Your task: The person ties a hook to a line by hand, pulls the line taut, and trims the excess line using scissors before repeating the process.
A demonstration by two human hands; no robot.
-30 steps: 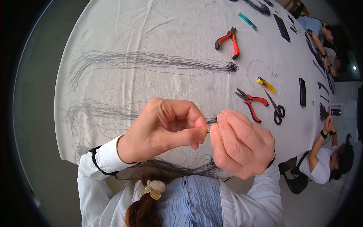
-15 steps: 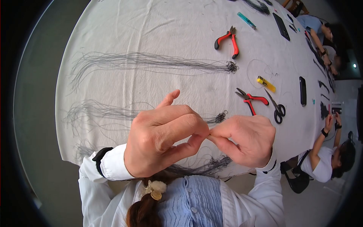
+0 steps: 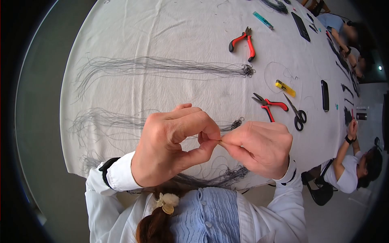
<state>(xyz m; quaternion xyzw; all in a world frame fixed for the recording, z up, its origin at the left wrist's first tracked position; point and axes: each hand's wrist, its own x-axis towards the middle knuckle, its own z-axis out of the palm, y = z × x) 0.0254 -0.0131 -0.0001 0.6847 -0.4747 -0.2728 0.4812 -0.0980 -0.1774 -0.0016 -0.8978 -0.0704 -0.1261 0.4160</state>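
Observation:
My left hand [image 3: 172,143] and my right hand [image 3: 259,148] meet fingertip to fingertip in front of my body, above the cloth. Each pinches thumb against forefinger. Whatever lies between the tips is too small to make out. Behind my hands, partly covered by them, is a bundle of thin dark strands [image 3: 103,118] with a curled, knotted end [image 3: 236,123]. Nearer my body a darker strand bundle [image 3: 214,179] lies partly under my left wrist. Farther off, a third bundle of strands [image 3: 158,65] stretches across the cloth.
Right of my hands lie red-handled pliers [image 3: 269,105], scissors [image 3: 300,115] and a yellow lighter [image 3: 285,88]. Farther away are red-handled cutters [image 3: 245,42], a teal lighter-like object [image 3: 263,20] and a black phone [image 3: 300,26]. Other people [image 3: 344,170] sit along the right of the white-covered table [image 3: 194,93].
My left hand's fingers have curled in, and its raised finger has lowered. The pinched tips have shifted slightly left and up, still together.

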